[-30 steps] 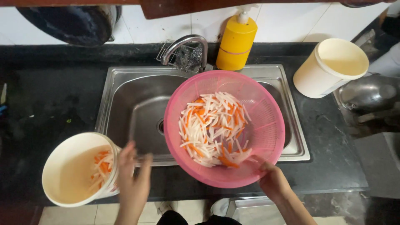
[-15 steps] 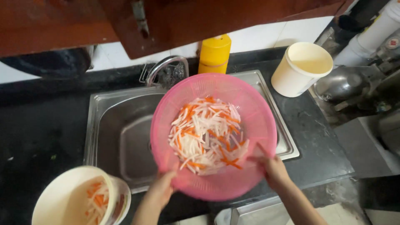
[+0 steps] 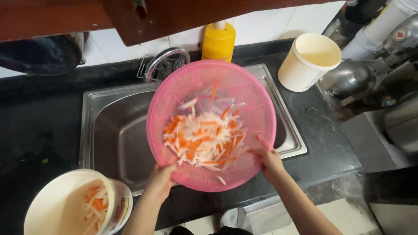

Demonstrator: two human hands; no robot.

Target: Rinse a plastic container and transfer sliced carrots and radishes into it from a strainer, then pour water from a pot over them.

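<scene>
The black countertop (image 3: 39,126) carries a steel sink (image 3: 117,135) set into its middle, with the tap (image 3: 163,61) at the sink's back edge. The sink basin shows no contents.

A pink strainer (image 3: 211,78) is held above the sink's right half, overlapping the sink's front edge. It is round, so it has no long axis; its open side faces up and it tilts with the near rim lower. It holds white and orange vegetable strips (image 3: 204,139), gathered toward the near rim. One strip lies on the outside of the mesh near the front.

A white bucket (image 3: 65,204) stands at the front left corner of the countertop and holds a small amount of the same strips against its right wall. A second white bucket (image 3: 289,72) stands at the back right, beside the sink; its contents cannot be told. A yellow bottle (image 3: 218,43) stands at the back edge, behind the strainer.

The left hand (image 3: 161,180) grips the strainer's near-left rim, fingers closed on it. The right hand (image 3: 270,161) grips the near-right rim, thumb over the edge.
</scene>
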